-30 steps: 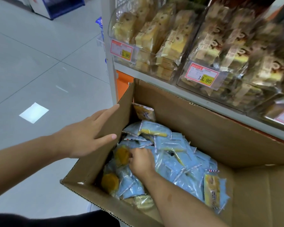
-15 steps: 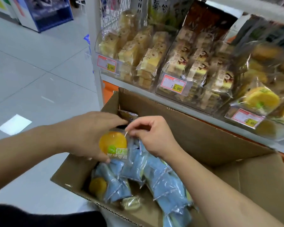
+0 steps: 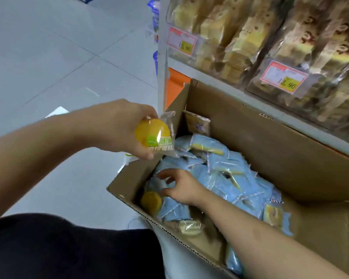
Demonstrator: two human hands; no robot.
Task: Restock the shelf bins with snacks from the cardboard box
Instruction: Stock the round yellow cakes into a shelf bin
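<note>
- Head view: left hand [image 3: 117, 127] gripped a wrapped orange snack [image 3: 154, 136] above the cardboard box [image 3: 270, 141]; right hand [image 3: 181, 188], fingers loosely spread, reached among blue packets [image 3: 226, 174].
- Snack probably light, soft, crushable, with slippery film; best held around its body.

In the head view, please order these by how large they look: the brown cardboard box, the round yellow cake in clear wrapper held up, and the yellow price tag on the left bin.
1. Brown cardboard box, by far the largest.
2 and 3. Round yellow wrapped cake in the left hand and yellow price tag: they look alike; the cake is nearer the camera, so I do not rank them.
</note>
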